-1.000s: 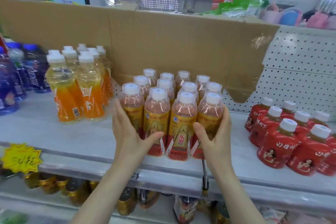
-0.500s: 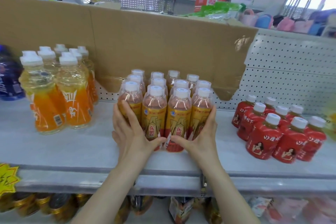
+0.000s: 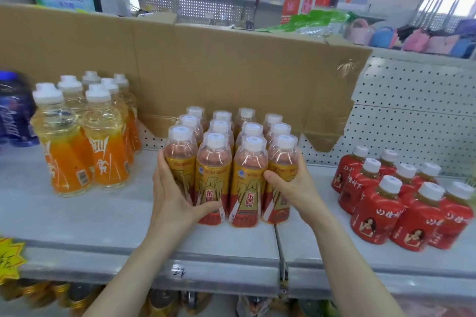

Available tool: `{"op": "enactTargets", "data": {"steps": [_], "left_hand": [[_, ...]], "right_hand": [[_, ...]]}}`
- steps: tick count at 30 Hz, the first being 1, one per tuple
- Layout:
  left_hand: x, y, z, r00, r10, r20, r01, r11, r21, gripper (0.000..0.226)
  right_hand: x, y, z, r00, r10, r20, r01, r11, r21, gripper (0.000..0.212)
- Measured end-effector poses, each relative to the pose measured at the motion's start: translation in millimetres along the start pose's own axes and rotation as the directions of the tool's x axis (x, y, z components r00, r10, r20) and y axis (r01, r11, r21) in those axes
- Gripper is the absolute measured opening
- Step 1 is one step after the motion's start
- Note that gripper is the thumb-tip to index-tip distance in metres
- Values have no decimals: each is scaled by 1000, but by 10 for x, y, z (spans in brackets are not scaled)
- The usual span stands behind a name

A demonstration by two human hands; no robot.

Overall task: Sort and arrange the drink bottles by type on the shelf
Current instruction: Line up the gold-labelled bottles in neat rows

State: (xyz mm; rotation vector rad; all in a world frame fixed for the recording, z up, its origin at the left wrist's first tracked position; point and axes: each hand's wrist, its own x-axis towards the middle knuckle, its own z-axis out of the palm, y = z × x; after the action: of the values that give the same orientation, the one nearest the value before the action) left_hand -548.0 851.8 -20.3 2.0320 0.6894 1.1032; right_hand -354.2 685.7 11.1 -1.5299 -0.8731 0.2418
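Observation:
A block of several gold-and-red drink bottles (image 3: 247,188) with white caps stands in rows in the middle of the grey shelf (image 3: 103,226). My left hand (image 3: 172,195) lies against the block's left front bottle, its thumb curled across the front. My right hand (image 3: 296,188) wraps the right front bottle, thumb on its face. A group of orange drink bottles (image 3: 85,152) stands to the left. Several short red bottles (image 3: 401,203) cluster to the right.
A flattened cardboard sheet (image 3: 231,67) leans behind the bottles against the white pegboard (image 3: 412,116). Dark blue bottles (image 3: 13,116) sit at the far left. A yellow price tag (image 3: 7,257) hangs on the shelf edge, and cans (image 3: 38,293) fill the shelf below.
My thumbs, nearly touching at the block's front half a second ago, have moved apart. My right hand has slid higher up the right front bottle. The view has swung right.

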Motion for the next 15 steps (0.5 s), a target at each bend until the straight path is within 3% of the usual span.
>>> {"op": "enactTargets", "data": {"steps": [8,15], "left_hand": [[-21,22,55,998,-51,-43,51,999,-8,158],[-56,83,47,996,-42,-76,48,996,76,158]], "right_hand": [[-56,115,25,1000,-30,-1,30,999,30,96],[-159,108,32,999,-31,7,31,999,12,94]]}}
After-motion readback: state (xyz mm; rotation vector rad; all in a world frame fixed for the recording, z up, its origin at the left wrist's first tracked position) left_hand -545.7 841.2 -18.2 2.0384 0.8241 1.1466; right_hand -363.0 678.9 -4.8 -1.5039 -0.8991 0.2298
